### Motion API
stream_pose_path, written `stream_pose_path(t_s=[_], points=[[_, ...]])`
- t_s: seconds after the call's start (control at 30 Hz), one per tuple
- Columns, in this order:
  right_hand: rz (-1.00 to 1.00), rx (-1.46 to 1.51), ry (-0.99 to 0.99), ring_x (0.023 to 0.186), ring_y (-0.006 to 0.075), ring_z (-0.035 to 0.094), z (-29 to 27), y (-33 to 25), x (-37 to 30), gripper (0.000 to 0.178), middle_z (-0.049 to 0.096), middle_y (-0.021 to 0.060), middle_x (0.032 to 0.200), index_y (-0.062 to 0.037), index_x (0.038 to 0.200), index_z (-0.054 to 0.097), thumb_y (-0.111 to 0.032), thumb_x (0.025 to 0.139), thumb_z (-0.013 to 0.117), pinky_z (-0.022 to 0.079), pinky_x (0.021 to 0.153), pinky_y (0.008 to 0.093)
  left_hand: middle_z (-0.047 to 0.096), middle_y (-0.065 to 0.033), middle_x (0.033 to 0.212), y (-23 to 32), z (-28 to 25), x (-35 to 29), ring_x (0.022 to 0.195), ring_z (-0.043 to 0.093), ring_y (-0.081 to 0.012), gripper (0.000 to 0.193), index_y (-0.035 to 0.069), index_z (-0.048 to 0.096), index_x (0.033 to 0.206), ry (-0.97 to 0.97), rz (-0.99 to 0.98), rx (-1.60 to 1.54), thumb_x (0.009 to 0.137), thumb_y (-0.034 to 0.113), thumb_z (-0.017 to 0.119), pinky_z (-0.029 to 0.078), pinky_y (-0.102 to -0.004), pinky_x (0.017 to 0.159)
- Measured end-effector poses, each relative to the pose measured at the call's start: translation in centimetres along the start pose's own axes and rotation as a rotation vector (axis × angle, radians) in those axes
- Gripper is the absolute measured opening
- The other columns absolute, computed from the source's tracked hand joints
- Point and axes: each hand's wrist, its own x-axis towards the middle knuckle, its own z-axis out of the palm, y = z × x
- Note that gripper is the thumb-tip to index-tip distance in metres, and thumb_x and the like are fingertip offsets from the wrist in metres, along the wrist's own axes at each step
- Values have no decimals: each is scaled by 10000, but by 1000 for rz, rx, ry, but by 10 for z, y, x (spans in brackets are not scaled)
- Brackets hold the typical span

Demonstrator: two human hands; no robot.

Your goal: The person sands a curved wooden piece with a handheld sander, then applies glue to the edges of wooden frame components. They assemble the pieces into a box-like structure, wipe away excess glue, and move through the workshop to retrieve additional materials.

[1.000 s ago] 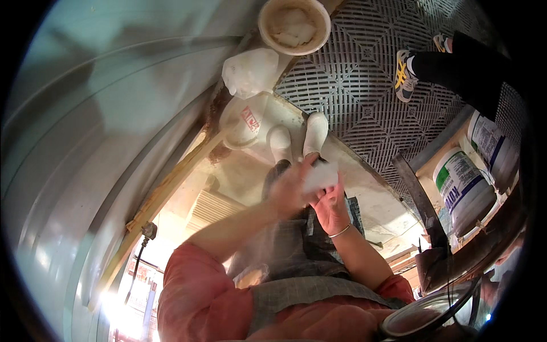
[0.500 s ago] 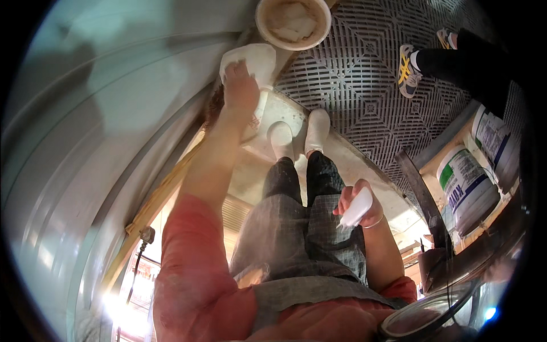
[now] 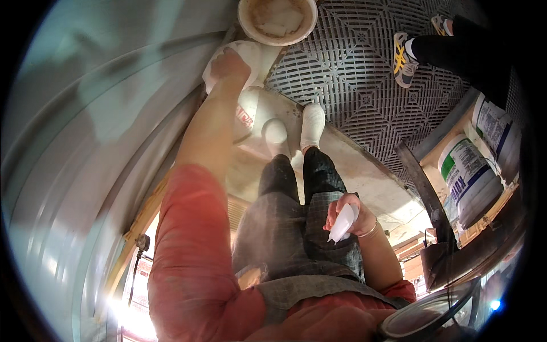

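Observation:
My left hand (image 3: 231, 65) reaches far forward, its fingers curled in against a white rounded lid-like top (image 3: 253, 54). What the fingertips grip, if anything, is hidden under the hand. Just below sits a white container (image 3: 246, 114) with red print, partly covered by my forearm. Near my right thigh, my right hand (image 3: 358, 212) is closed around a small white plastic thing (image 3: 343, 223). It is smooth, tapers to a thin tip and looks like a squeeze bottle; the tip points down toward my apron.
A round tub (image 3: 278, 21) with pale contents stands ahead. Grey slatted matting (image 3: 347, 85) covers the floor beyond my white shoes. Another person's shoe (image 3: 405, 60) is at the upper right. White buckets (image 3: 468, 179) stand at right beside a dark metal bar (image 3: 424, 188). A glossy pale panel (image 3: 85, 171) rises at left.
My left hand's fingers have gone from spread over the white top to curled in. My right hand has tilted the white plastic thing slightly. The whole view has shifted a little.

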Motion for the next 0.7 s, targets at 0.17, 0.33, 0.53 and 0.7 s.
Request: stream_pose_path(t_s=[0.17, 0.33, 0.53, 0.7], points=[[-10, 23, 11, 881, 326, 628, -1, 0, -7, 500, 584, 189, 900, -51, 1056, 537, -57, 637, 810, 523, 863, 500, 621, -203, 1120, -2, -16, -3, 1076, 584, -353, 452, 40, 530, 1188, -99, 58, -88, 771, 198, 599, 489, -393, 903], [-27, 38, -3, 883, 317, 627, -2, -3, -9, 522, 584, 186, 911, -54, 1053, 532, -43, 618, 821, 527, 855, 491, 585, -186, 1192, -2, -20, -10, 1124, 558, -330, 391, 39, 528, 1191, 7, 68, -85, 808, 118, 529, 467, -413, 932], [-25, -43, 54, 877, 312, 628, 3, -9, -27, 516, 586, 170, 913, -71, 1049, 527, -48, 624, 819, 524, 851, 488, 577, -170, 1211, -17, -34, -18, 1122, 559, -321, 415, 54, 492, 1230, -50, 3, -118, 821, 96, 554, 476, -385, 914], [-38, -48, 162, 877, 309, 635, 29, -10, -56, 511, 598, 161, 929, -77, 1053, 519, -12, 630, 797, 526, 806, 475, 557, -201, 1207, -45, -75, -123, 1024, 593, -314, 659, 3, 445, 1290, -256, 118, -854, 698, 101, 718, 502, -378, 809]])
